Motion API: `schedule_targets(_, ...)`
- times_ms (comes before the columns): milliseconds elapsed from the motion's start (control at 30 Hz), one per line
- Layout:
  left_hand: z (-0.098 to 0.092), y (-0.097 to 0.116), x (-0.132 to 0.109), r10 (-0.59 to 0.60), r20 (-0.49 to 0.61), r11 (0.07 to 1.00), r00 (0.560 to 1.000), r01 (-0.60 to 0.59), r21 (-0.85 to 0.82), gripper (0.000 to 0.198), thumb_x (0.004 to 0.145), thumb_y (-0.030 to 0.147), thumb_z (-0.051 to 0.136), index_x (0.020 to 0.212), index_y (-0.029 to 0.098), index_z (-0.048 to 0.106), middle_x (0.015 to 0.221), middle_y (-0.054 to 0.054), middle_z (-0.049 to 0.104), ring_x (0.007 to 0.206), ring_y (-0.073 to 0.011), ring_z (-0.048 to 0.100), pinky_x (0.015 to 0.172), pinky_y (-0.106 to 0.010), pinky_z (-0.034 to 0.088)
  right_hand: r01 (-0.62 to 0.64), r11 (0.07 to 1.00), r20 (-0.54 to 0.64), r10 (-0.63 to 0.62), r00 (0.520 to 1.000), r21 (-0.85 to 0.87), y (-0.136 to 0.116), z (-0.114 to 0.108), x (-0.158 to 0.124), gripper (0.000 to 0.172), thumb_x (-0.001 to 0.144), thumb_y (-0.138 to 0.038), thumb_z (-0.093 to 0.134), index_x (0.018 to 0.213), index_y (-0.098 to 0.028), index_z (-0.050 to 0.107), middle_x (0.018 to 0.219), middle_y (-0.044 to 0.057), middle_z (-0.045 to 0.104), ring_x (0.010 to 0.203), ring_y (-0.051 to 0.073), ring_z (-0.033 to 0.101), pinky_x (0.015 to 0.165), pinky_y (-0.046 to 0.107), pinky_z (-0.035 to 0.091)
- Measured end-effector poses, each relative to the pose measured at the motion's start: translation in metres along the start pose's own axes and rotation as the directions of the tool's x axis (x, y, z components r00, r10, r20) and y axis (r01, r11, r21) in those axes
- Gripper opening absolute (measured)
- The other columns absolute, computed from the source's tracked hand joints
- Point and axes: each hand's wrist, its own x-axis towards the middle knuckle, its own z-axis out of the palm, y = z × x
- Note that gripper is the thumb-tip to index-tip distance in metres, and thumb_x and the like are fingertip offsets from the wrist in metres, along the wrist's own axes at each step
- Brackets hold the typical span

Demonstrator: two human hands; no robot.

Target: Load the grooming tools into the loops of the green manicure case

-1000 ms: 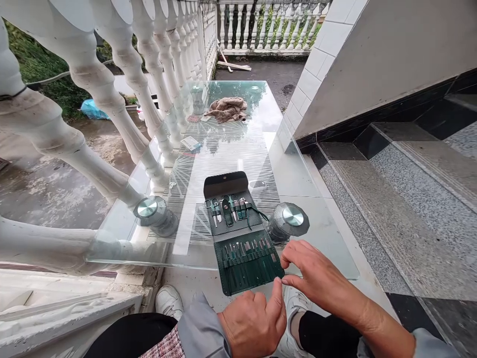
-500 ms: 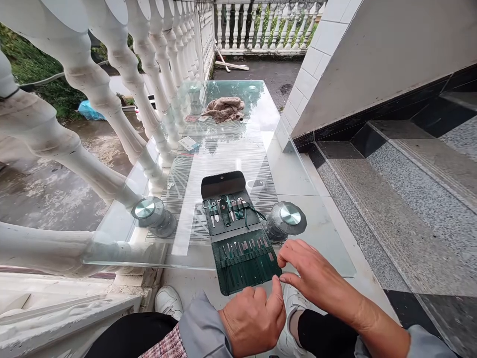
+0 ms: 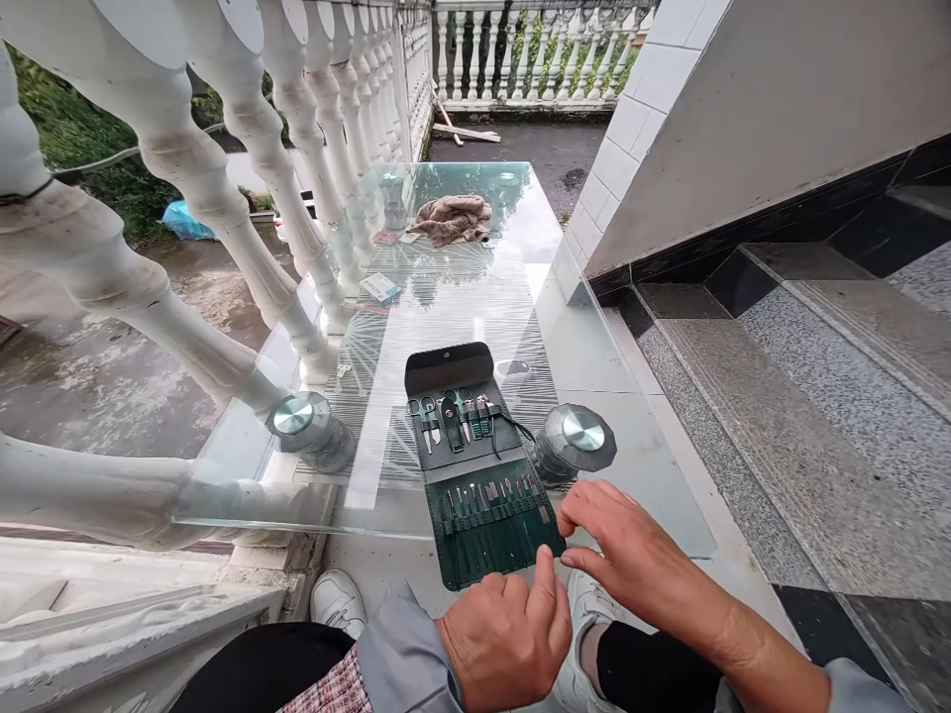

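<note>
Left hand [image 3: 509, 634]: 6 o'clock, fingers curled in, thumb raised, its tip meeting the right thumb.
Right hand [image 3: 631, 555]: 5 o'clock, fingers bent and spread, empty, just beside the case's near right corner.
Tool case [image 3: 475, 465]: unfolded flat at the glass bench's [image 3: 639, 475] near edge, long axis near-to-far, flap pointing 12 o'clock.
Cloth [image 3: 453, 218]: far end, 12 o'clock.

Grey sleeves [image 3: 401, 644] on both arms — pink checked cloth [image 3: 334, 688] beneath the left; black trousers [image 3: 260, 668], white shoes [image 3: 338, 599], bare hands [image 3: 509, 634].
</note>
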Motion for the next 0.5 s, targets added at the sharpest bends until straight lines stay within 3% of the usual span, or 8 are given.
schedule_targets(167,-0.0066,-0.0025,-0.0013,-0.012,-0.08,1.0,0.997,0.012,0.001,0.029,0.085,0.022,0.046,0.105,0.005,0.059,0.105,-0.022,0.065,0.051,-0.0132,0.054,0.04,-0.025,0.034,0.0,1.0,-0.012,0.0,1.0,0.018,0.0003,0.0,-0.0001,0.017,0.072,-0.008,0.056,0.076,-0.022,0.047,0.081,0.0,0.055,0.077,0.017,0.048,0.069,0.032,0.04)
schedule_targets(500,-0.0074,-0.004,-0.0021,-0.029,-0.096,1.0,0.995,0.029,-0.008,0.029,0.084,0.02,0.046,0.103,0.005,0.062,0.099,-0.02,0.067,0.049,-0.0142,0.053,0.038,-0.026,0.033,-0.008,1.0,0.002,0.008,1.0,0.002,0.001,0.0014,0.001,0.019,0.071,-0.007,0.055,0.075,-0.022,0.045,0.08,0.0,0.054,0.077,0.017,0.049,0.069,0.032,0.039)
